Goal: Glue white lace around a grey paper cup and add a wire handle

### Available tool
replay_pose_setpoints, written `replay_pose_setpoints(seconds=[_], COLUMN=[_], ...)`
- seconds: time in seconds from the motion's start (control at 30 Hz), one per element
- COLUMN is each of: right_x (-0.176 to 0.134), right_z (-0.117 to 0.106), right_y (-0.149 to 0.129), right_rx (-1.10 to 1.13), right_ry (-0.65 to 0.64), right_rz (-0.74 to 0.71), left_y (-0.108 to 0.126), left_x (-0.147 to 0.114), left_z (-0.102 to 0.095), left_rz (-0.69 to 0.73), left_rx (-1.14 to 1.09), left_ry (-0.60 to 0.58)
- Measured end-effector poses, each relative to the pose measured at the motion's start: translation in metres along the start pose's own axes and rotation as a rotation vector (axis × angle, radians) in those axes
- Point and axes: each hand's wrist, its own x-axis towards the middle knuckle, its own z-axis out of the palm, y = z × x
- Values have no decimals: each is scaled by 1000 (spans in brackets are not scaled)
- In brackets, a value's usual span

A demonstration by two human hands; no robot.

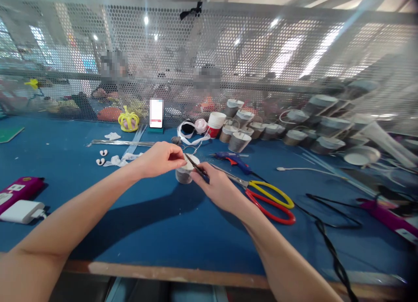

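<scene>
A small grey cup with a white top (183, 175) stands on the blue table in front of me. Over its left rim is my left hand (160, 159), thumb and fingers pinched together. Whatever they pinch is too small to make out. My right hand (217, 184), closed at the cup's right side, holds a slim dark tool with a pointed tip (193, 161); its exact kind is unclear. That tip reaches over the cup's top, close to my left fingertips. Large scissors with one yellow and one red handle (271, 195) lie just right of my right hand.
A blue glue gun (233, 161) lies behind the scissors. Several grey cups (240, 141) are grouped at the back right, beside white paper cups (217, 119). A phone (156, 113) stands near the mesh screen (176, 45). Black cables (329, 245) run along the right.
</scene>
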Motion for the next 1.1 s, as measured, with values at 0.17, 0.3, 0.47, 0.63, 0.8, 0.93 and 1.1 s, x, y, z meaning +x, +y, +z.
replay_pose_setpoints(seconds=[0.17, 0.3, 0.47, 0.63, 0.8, 0.93, 1.1], right_x=[-1, -3, -3, -2, -2, -2, -5], right_z=[-1, -1, -3, 1, 3, 0, -4], right_y=[-4, -6, -7, -5, -4, -3, -6], right_rx=[5, 83, 106, 40, 25, 140, 203], right_ry=[14, 44, 54, 75, 89, 70, 55], right_rz=[-7, -51, -81, -5, 61, 48, -8], left_y=[-1, -9, -15, 5, 21, 9, -7], left_x=[1, 2, 3, -1, -6, -3, 0], left_z=[-3, -3, 4, 9, 10, 4, 6], left_rz=[-60, -142, -159, 13, 142, -53, -119], left_rx=[-260, -763, -975, -232, 322, -347, -1023], left_ry=[-84, -270, -462, -118, 235, -32, -398])
